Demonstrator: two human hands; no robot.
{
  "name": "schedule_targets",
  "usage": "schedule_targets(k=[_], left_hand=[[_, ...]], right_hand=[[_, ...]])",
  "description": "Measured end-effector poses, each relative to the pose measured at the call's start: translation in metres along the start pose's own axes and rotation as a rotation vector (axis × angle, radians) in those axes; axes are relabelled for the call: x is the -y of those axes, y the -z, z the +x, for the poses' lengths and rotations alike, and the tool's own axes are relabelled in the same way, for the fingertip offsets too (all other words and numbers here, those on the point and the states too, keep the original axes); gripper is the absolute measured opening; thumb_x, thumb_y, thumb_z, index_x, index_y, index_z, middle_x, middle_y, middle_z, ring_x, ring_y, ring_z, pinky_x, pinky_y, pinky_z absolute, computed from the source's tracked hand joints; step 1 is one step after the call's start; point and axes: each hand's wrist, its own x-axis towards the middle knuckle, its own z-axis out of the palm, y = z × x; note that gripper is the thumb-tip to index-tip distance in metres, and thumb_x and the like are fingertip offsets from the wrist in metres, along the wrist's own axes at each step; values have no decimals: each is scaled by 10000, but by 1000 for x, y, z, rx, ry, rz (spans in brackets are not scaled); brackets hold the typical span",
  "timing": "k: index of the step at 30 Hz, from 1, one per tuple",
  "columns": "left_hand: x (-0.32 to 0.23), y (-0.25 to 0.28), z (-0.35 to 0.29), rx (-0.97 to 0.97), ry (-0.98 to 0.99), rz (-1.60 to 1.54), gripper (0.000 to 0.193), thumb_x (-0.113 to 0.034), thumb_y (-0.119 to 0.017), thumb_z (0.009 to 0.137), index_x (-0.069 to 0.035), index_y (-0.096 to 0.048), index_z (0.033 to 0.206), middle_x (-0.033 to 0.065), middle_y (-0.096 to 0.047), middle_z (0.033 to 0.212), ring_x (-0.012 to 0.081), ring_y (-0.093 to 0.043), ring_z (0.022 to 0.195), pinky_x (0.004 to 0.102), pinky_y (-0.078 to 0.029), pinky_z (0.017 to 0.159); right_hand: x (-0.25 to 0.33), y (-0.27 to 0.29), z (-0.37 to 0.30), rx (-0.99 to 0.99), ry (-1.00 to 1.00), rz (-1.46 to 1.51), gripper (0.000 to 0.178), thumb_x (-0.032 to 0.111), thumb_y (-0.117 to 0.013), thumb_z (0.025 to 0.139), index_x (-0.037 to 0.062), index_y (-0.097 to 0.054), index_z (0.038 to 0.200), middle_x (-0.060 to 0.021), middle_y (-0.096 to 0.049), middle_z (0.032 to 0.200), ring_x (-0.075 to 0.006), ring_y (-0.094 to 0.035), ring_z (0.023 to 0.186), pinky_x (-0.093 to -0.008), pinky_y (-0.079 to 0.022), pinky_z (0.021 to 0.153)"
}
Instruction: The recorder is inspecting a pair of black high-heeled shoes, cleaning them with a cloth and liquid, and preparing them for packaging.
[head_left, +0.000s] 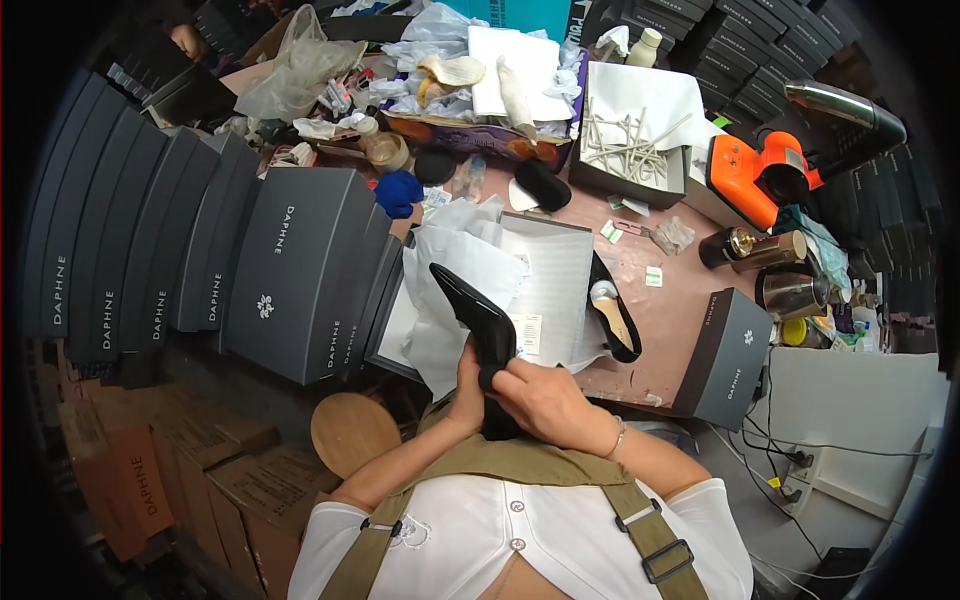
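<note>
I hold a black pointed shoe point(477, 315) close to my chest, its toe aimed up and to the left. My left hand point(465, 398) grips it from the left side near the opening. My right hand point(545, 400) covers the heel end, fingers pressed on or into the shoe. The matching black shoe point(615, 315) lies on its side on the pink table, right of an open shoe box point(555, 285) lined with white tissue paper point(455, 285).
Rows of dark grey shoe boxes point(290, 270) are stacked on the left. A grey box point(728, 358) stands at the table's right edge. An orange heat gun point(765, 175), a metal kettle point(790, 293), a box of white sticks point(630, 150) and a round wooden stool point(353, 430) surround me.
</note>
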Motion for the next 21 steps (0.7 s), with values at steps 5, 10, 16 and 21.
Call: schedule_targets(k=[5, 10, 16, 21], left_hand=[[-44, -32, 3, -3, 252, -98, 251, -226, -355, 1012, -49, -440, 1168, 79, -589, 842, 172, -619, 653, 299, -544, 577], [-51, -19, 24, 228, 242, -380, 411, -369, -489, 952, 3, -517, 1124, 101, -624, 805, 178, -629, 722, 259, -535, 648], [-35, -4, 35, 314, 387, -745, 612, -494, -606, 852, 41, -518, 1134, 124, -635, 861, 165, -648, 727, 250, -551, 677], [-50, -15, 36, 117, 325, -661, 343, -276, -522, 945, 11, -516, 1132, 112, -622, 874, 196, -650, 749, 275, -559, 677]], right_hand=[[-53, 20, 68, -427, -93, -203, 122, 68, -637, 808, 57, -550, 894, -129, -525, 783, -318, -576, 687, -399, -464, 575], [-99, 70, 59, -613, -149, -137, 163, 67, -659, 811, 23, -600, 956, -165, -608, 883, -350, -609, 807, -388, -489, 701], [-279, 67, -8, -486, -498, -361, 325, 170, -635, 859, 22, -568, 1141, -199, -579, 1115, -387, -569, 1009, -420, -461, 858], [-307, 57, -8, -415, -414, -451, 516, 162, -653, 839, -17, -482, 1291, -197, -510, 1291, -380, -546, 1099, -438, -444, 921]])
